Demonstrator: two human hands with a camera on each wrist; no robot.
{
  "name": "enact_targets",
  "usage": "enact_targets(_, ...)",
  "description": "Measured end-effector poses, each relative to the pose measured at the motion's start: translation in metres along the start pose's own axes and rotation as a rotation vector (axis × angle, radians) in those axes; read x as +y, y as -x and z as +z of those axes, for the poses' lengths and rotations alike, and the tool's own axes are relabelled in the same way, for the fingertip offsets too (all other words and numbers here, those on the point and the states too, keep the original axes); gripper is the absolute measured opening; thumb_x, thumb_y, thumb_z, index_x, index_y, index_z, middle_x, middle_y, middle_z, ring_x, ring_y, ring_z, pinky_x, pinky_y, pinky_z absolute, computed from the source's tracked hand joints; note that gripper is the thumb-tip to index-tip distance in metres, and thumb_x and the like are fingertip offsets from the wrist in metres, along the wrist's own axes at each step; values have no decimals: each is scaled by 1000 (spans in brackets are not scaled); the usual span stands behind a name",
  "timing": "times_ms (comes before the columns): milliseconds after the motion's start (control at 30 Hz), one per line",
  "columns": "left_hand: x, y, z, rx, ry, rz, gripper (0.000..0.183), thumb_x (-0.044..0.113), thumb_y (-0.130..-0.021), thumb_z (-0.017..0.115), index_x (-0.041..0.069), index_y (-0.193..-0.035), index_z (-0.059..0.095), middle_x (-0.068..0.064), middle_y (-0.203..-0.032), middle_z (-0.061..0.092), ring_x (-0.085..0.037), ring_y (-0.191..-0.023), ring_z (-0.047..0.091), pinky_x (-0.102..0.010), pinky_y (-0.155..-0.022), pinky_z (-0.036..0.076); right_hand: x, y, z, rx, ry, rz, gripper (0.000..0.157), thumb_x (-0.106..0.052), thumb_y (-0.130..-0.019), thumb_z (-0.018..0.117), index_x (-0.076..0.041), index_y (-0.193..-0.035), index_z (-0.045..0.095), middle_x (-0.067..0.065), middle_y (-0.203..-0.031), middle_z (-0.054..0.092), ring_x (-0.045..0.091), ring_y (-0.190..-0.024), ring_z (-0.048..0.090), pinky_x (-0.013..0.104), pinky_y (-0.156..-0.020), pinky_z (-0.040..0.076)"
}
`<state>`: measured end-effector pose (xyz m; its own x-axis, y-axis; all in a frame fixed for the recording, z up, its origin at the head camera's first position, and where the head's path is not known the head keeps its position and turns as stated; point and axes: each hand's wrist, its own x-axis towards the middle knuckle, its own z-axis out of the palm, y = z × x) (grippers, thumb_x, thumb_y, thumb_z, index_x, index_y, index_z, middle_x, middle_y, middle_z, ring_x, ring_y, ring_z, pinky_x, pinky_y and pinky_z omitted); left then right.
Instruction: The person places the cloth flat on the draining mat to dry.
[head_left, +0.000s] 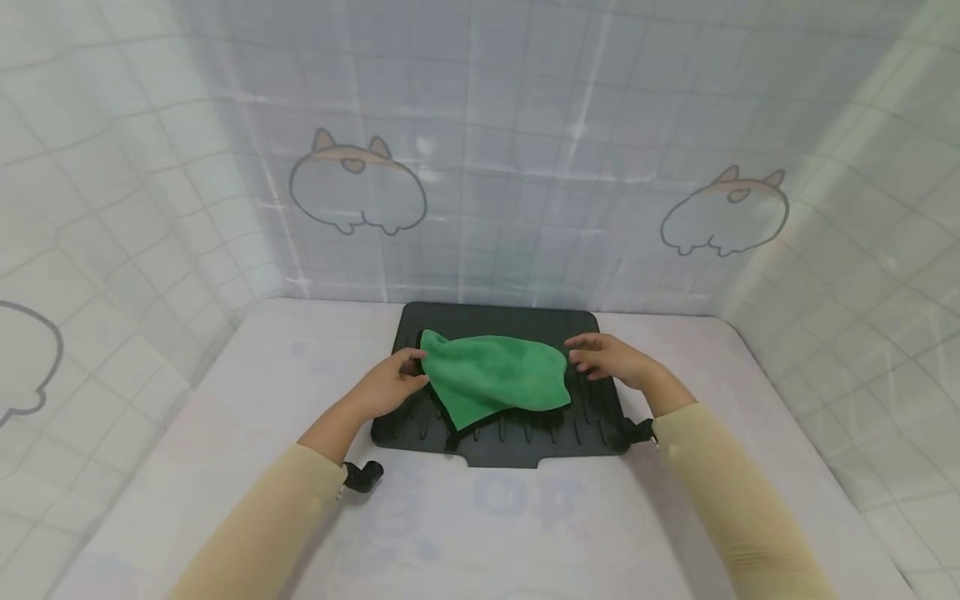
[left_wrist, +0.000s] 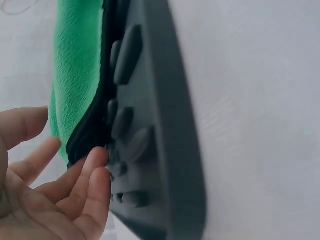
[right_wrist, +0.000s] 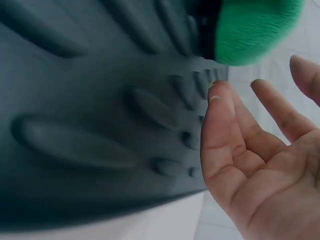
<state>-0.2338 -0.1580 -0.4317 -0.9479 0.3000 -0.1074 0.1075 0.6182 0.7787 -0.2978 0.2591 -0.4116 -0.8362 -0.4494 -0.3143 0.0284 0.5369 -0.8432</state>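
A green cloth point(head_left: 491, 375) with a black edge lies loosely folded on a dark grey ribbed mat point(head_left: 502, 454). At the cloth's left edge is my left hand point(head_left: 386, 385), its thumb and fingers spread apart. In the left wrist view its fingertips point(left_wrist: 99, 155) overlap the cloth's black border, and the thumb stands away from them. My right hand point(head_left: 618, 360) hovers just beyond the cloth's right end, over the mat, with loosely bent fingers. The right wrist view shows a gap between this hand's thumb and fingers, with nothing held, and raised ribs on the mat point(right_wrist: 75, 142) beside it.
The mat rests on a pale printed tabletop point(head_left: 450, 533), a short tab at its near edge. White grid-patterned curtains point(head_left: 525, 233) with cartoon animal drawings enclose the back and both sides. Black wrist devices point(head_left: 365, 477) sit below both hands.
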Motion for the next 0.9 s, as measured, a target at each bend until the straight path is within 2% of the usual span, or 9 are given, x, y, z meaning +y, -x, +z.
enact_targets(133,2,1,7,-16,-23,10,45,22,-104,57,9,-146,48,-18,-130,58,-33,-116,59,-46,-88,52,6,-7,5,-33,-12,27,52,-28,-107,51,-2,-151,40,19,-127,60,33,-115,58,46,-96,51)
enact_targets(300,4,2,14,0,-13,29,42,23,-103,60,13,-143,54,-13,-127,60,-29,-113,60,-43,-87,53,1,-11,12,-12,11,55,53,-31,-105,55,-3,-148,45,12,-114,65,26,-106,60,43,-92,52)
enact_targets(433,5,3,16,31,4,51,40,23,-102,61,12,-140,57,-12,-128,60,-29,-113,61,-44,-87,54,-3,-13,17,15,-16,40,49,-28,-103,60,-1,-143,51,13,-113,67,25,-104,63,43,-93,53)
enact_targets(533,6,5,16,52,13,63,39,24,-102,61,12,-139,58,-13,-128,59,-29,-113,62,-44,-86,54,-5,-16,19,43,-38,0,43,-24,-102,61,1,-137,56,12,-115,68,25,-103,65,42,-92,54)
enact_targets(633,6,6,15,87,10,76,38,24,-102,62,12,-138,59,-15,-129,59,-29,-111,62,-44,-86,54,-8,-16,19,87,-31,-43,36,-20,-101,63,1,-129,61,10,-113,69,27,-102,65,42,-90,54)
enact_targets(733,7,5,12,145,7,79,37,26,-101,63,13,-136,61,-14,-128,60,-27,-107,62,-43,-85,53,-14,-14,18,125,-19,-78,32,-19,-100,64,1,-125,65,9,-108,69,35,-103,64,47,-91,53)
enact_targets(800,7,5,10,187,16,80,37,27,-100,64,14,-135,62,-14,-125,61,-25,-101,60,-41,-81,52,-19,-10,15,149,-12,-92,30,-19,-100,65,0,-123,66,10,-106,69,42,-106,61,52,-93,52)
enact_targets(900,8,5,5,257,35,86,37,26,-100,65,15,-134,63,-11,-115,63,-22,-89,58,-35,-73,50,-29,-2,8,185,35,-100,29,-19,-99,66,-1,-122,67,9,-106,69,45,-107,60,55,-93,51)
